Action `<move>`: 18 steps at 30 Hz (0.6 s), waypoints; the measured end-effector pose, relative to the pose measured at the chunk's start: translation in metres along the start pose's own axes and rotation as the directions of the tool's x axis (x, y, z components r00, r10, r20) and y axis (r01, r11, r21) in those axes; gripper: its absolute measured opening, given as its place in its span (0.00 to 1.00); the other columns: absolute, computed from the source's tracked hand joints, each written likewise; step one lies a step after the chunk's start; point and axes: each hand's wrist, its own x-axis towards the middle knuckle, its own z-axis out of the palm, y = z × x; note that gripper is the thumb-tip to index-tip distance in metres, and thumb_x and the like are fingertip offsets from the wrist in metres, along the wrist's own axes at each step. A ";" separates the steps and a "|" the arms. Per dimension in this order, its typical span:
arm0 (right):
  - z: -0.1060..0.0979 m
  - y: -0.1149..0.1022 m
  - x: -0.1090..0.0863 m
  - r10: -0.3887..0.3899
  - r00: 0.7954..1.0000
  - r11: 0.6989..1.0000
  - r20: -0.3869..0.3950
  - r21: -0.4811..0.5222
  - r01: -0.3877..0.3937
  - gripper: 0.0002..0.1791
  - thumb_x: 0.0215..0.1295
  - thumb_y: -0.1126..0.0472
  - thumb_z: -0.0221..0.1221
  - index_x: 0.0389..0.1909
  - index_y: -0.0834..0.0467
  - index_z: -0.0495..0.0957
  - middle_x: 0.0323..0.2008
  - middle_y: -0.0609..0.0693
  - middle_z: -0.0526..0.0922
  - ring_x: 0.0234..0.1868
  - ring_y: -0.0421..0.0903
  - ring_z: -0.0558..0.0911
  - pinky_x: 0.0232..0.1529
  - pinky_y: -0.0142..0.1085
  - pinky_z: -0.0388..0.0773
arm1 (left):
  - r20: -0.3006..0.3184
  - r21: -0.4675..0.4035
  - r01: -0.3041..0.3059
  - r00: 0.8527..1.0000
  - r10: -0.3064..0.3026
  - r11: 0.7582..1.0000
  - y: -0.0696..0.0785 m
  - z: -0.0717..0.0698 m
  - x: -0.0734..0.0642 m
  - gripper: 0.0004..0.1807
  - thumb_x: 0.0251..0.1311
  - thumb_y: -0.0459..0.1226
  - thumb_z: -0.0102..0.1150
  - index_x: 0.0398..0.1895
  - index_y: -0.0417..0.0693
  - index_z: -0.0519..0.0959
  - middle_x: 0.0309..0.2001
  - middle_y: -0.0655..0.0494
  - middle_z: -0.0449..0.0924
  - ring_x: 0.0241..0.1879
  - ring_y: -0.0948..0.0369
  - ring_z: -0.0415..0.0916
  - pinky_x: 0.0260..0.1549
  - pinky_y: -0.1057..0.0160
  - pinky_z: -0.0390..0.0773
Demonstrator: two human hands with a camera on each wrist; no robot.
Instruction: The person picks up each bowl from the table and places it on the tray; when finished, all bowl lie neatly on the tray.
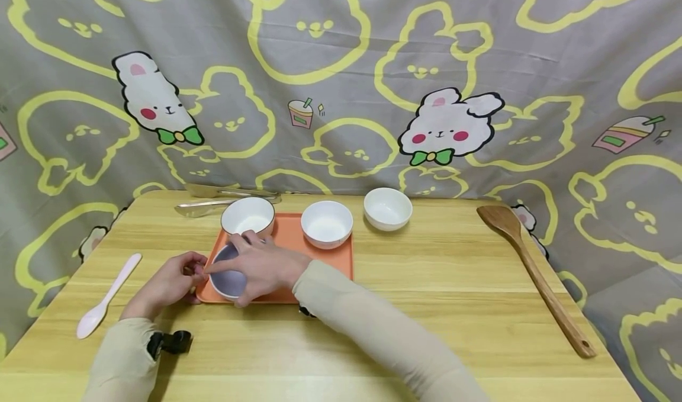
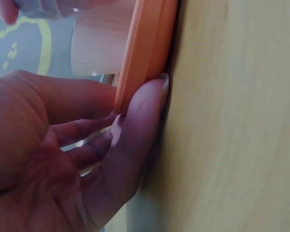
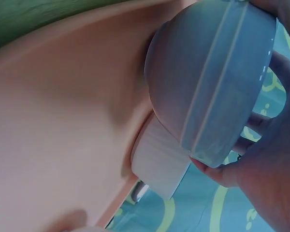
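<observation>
My right hand (image 1: 266, 269) reaches over a bowl with a grey-looking inside (image 1: 226, 279) at the front left of the orange tray (image 1: 289, 245). Its fingers and thumb grip the bowl's rim, and in the right wrist view the bowl's ribbed outer side (image 3: 208, 92) faces the camera, low over or on the tray. At the tray's left edge, my left hand (image 1: 169, 282) pinches the rim between thumb and finger, as the left wrist view shows. Behind the gripped bowl, a white bowl (image 1: 248, 215) stands on the tray. Another white bowl (image 1: 327, 224) sits on its right side.
A third white bowl (image 1: 388, 209) stands on the table beyond the tray's right corner. A wooden spatula (image 1: 533, 272) lies along the right side, a pale pink spoon (image 1: 109, 297) at left. Metal utensils (image 1: 205, 205) lie at the back left, before the patterned curtain (image 1: 341, 94).
</observation>
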 end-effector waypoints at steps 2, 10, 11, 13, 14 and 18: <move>0.001 -0.001 0.003 0.008 1.000 1.000 -0.003 -0.011 -0.009 0.44 0.54 0.32 0.64 0.71 0.19 0.53 0.72 0.45 0.51 0.66 0.44 0.53 0.62 0.45 0.59 | 0.003 0.002 -0.003 1.000 0.003 1.000 0.000 0.000 0.000 0.18 0.64 0.23 0.52 0.56 0.24 0.66 0.38 0.42 0.70 0.31 0.53 0.72 0.22 0.55 0.83; 0.005 -0.002 0.011 0.021 1.000 1.000 -0.011 0.016 -0.021 0.46 0.53 0.33 0.64 0.72 0.20 0.52 0.72 0.45 0.49 0.68 0.45 0.51 0.61 0.45 0.61 | 0.011 0.025 -0.011 1.000 0.010 1.000 0.000 -0.001 0.000 0.16 0.65 0.23 0.49 0.55 0.26 0.67 0.39 0.41 0.70 0.33 0.52 0.72 0.23 0.56 0.83; 0.005 -0.002 0.012 0.024 1.000 1.000 -0.010 0.021 -0.023 0.45 0.54 0.33 0.64 0.72 0.21 0.52 0.72 0.45 0.49 0.67 0.44 0.51 0.61 0.45 0.61 | 0.009 0.026 -0.010 1.000 0.009 1.000 0.001 -0.001 0.000 0.16 0.65 0.23 0.50 0.55 0.26 0.67 0.39 0.41 0.70 0.33 0.52 0.72 0.23 0.56 0.83; 0.004 -0.003 0.014 0.035 0.999 0.999 -0.003 0.028 -0.035 0.45 0.54 0.32 0.63 0.72 0.21 0.52 0.71 0.44 0.50 0.66 0.44 0.52 0.61 0.45 0.60 | 0.008 0.024 -0.006 1.000 0.005 1.000 0.001 -0.001 -0.001 0.16 0.65 0.23 0.49 0.55 0.27 0.68 0.39 0.41 0.70 0.33 0.52 0.72 0.23 0.56 0.83; 0.004 -0.003 0.015 0.040 0.999 0.999 -0.003 0.028 -0.040 0.45 0.54 0.32 0.63 0.72 0.21 0.52 0.71 0.44 0.50 0.66 0.43 0.52 0.60 0.44 0.61 | 0.009 0.020 -0.006 1.000 0.006 1.000 0.001 -0.001 -0.001 0.15 0.65 0.23 0.49 0.55 0.27 0.68 0.39 0.41 0.70 0.33 0.52 0.72 0.23 0.56 0.83; 0.005 -0.003 0.017 0.067 0.998 0.997 0.013 0.034 -0.067 0.46 0.55 0.31 0.61 0.73 0.21 0.48 0.70 0.42 0.50 0.65 0.43 0.52 0.60 0.42 0.60 | 0.012 0.000 -0.009 1.000 0.009 1.000 0.000 -0.001 -0.001 0.16 0.65 0.23 0.48 0.55 0.26 0.67 0.39 0.41 0.70 0.32 0.52 0.72 0.23 0.55 0.83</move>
